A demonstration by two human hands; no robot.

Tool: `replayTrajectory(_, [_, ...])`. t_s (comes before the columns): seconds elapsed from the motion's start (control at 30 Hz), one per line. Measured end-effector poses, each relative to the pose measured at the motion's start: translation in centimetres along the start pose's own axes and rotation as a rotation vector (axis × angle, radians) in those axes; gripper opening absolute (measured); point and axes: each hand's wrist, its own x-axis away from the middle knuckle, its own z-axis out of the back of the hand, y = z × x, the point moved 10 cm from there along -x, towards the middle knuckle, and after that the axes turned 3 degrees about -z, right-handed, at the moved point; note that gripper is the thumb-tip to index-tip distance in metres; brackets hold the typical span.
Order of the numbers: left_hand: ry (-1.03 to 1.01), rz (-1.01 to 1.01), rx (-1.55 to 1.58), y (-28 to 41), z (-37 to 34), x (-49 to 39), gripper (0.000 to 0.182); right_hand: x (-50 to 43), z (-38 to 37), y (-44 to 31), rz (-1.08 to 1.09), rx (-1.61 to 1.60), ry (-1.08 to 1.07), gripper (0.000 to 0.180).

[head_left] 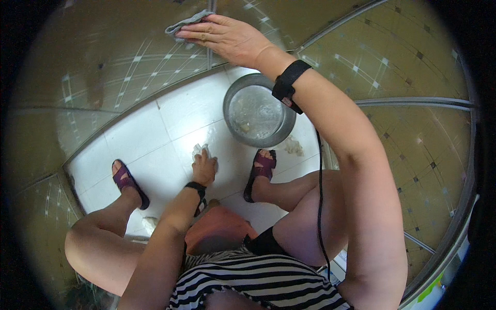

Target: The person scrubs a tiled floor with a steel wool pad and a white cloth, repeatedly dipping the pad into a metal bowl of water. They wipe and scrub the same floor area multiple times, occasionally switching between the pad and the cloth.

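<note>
My right hand presses a folded grey cloth flat against a glossy olive-brown cabinet door, fingers stretched over it. The cloth lies near the upright seam between two doors. Lower down, my left hand reaches to the white tiled floor, its fingers bent over a crumpled white wad. Whether the wad is cloth or paper is unclear. A round metal basin with cloudy water in it stands on the floor, below my right forearm.
Cabinet doors with a checked line pattern curve around the floor. A beige patch lies beside the basin. My sandalled feet stand apart. A black cable hangs by my right arm. Something orange is between my legs.
</note>
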Motion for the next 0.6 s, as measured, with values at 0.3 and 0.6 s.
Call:
replayTrajectory(0.3, [0.128, 0.107, -0.002, 3.3, 1.8, -2.5, 0.038, -1.4, 8.7, 3.9, 0.052, -0.164, 0.563, 0.039])
replayTrajectory(0.6, [0.324, -0.247, 0.615, 4.7, 4.0, -2.0, 0.031, 0.5, 5.2, 3.5, -0.005, -0.34, 0.524, 0.031])
